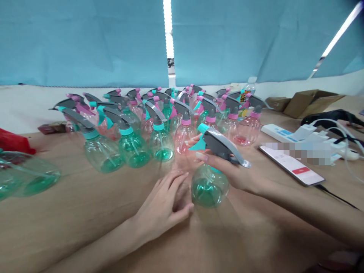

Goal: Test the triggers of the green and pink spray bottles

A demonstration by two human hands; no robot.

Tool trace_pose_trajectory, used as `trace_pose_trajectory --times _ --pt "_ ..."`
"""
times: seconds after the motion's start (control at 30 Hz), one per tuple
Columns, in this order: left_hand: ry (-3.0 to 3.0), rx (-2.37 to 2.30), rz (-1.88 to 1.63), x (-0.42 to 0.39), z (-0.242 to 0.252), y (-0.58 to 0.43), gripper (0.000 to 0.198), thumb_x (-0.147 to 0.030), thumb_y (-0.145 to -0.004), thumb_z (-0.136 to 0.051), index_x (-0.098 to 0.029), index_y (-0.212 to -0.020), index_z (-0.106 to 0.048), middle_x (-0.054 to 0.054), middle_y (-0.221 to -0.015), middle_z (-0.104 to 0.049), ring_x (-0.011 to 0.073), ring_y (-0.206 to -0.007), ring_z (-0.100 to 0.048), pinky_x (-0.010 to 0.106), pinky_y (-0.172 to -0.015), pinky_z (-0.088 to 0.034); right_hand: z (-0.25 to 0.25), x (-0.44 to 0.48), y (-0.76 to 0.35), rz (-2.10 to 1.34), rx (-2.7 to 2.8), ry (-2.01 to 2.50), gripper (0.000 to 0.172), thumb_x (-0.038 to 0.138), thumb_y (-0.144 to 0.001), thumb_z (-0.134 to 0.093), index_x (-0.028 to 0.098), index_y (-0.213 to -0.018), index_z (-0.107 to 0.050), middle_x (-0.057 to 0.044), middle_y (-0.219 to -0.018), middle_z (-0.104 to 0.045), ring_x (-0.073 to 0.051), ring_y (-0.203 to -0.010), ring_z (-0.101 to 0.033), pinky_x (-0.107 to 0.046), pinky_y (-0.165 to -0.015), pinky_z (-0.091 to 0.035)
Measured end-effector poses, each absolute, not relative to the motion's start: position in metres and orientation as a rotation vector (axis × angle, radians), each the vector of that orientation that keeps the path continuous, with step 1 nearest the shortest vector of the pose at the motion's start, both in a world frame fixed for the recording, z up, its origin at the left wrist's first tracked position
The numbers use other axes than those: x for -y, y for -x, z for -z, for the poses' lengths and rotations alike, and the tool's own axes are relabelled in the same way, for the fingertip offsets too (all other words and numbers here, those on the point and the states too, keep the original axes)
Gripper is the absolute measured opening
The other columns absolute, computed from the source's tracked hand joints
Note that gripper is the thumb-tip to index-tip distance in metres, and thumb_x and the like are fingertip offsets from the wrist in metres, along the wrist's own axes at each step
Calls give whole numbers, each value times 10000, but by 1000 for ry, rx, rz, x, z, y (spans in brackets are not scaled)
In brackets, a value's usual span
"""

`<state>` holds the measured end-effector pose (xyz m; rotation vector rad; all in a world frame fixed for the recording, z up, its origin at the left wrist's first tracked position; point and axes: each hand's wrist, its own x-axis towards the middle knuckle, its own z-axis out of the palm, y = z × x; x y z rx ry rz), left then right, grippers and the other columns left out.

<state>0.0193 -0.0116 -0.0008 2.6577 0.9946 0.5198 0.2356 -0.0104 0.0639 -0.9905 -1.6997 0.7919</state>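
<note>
A green spray bottle (209, 187) with a grey and teal trigger head stands upright, nearest to me. My right hand (227, 165) is wrapped round its neck, just below the trigger head, with some fingers hidden behind it. Left of that bottle, my left hand (165, 201) rests on the table with its fingers loosely spread, holding nothing. Beyond both hands stand several more spray bottles, among them a green one with a teal collar (161, 144) and a pink one with a pink collar (185, 134).
On the wooden table (71, 227), green bottles (42, 180) lie at the left by a red bag (15, 142). To the right are a phone (292, 165) on a cable, a white power strip (280, 133) with plugs, and an open cardboard box (308, 104). Blue sheeting (99, 41) hangs behind.
</note>
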Motion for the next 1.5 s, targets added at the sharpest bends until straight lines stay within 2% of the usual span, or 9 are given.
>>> trace_pose_trajectory --times 0.13,0.27,0.43,0.67,0.9,1.07,1.2,1.37,1.5 --pt "-2607 -963 -599 20 2 -21 666 -369 -869 -585 -205 -1425 -257 134 -1407 -443 315 -1271 -438 476 -1003 -411 -65 11 -225 -781 1660 918 118 270 -822 -620 240 -887 -527 38 -758 -523 -126 -674 -504 -298 -679 -438" --pt "-2538 -963 -669 29 1 -17 780 -358 -844 -623 -214 -1454 -159 153 -1415 -431 332 -1263 -449 511 -991 -414 -65 11 -208 -862 1675 878 116 255 -811 -623 231 -812 -510 67 -621 -451 -116 -583 -466 -288 -605 -413" --pt "-2416 -1015 -713 45 -3 1 737 -348 -844 -630 -250 -1428 -191 125 -1405 -439 314 -1275 -438 512 -1017 -392 -64 15 -184 -938 1760 785 140 308 -854 -592 231 -967 -564 -5 -924 -650 -165 -853 -615 -337 -767 -481" --pt "-2350 -1177 -806 72 -22 37 719 -393 -846 -627 -275 -1428 -222 111 -1341 -487 353 -1234 -458 545 -998 -391 -76 25 -134 -1037 1839 718 242 260 -821 -595 205 -1050 -537 -57 -1071 -682 -150 -796 -645 -335 -785 -511" --pt "-2368 -1326 -1003 88 -30 70 636 -375 -854 -636 -338 -1385 -287 38 -1338 -513 303 -1207 -490 463 -966 -451 -63 25 -76 -988 1860 501 268 329 -847 -586 209 -1087 -594 -8 -820 -644 -170 -810 -629 -346 -784 -504" --pt "-2361 -1468 -1142 90 -25 92 736 -396 -826 -660 -341 -1430 -244 40 -1349 -511 316 -1196 -513 451 -952 -474 -76 24 -50 -937 1968 520 257 360 -835 -576 176 -1014 -587 10 -725 -594 -136 -661 -573 -301 -662 -482" --pt "-2404 -1554 -1062 87 -30 113 629 -398 -825 -653 -335 -1360 -327 48 -1272 -570 318 -1120 -569 460 -885 -506 -98 9 -48 -935 2299 459 318 396 -808 -642 166 -1004 -543 9 -778 -594 -126 -685 -562 -270 -636 -460" --pt "-2340 -1735 -1097 69 -30 147 498 -490 -861 -591 -266 -1264 -399 84 -1183 -607 324 -1063 -594 482 -879 -481 -121 -16 -60 -492 2722 517 486 531 -783 -641 183 -1114 -571 -96 -1143 -616 -233 -1014 -584 -351 -809 -471" --pt "-2537 -1853 -1240 38 -26 176 497 -567 -879 -544 -225 -1231 -466 92 -1144 -588 319 -1073 -566 474 -909 -447 -140 -33 -62 -190 2632 731 368 457 -858 -577 182 -1100 -621 -54 -1095 -678 -209 -976 -618 -317 -752 -464"
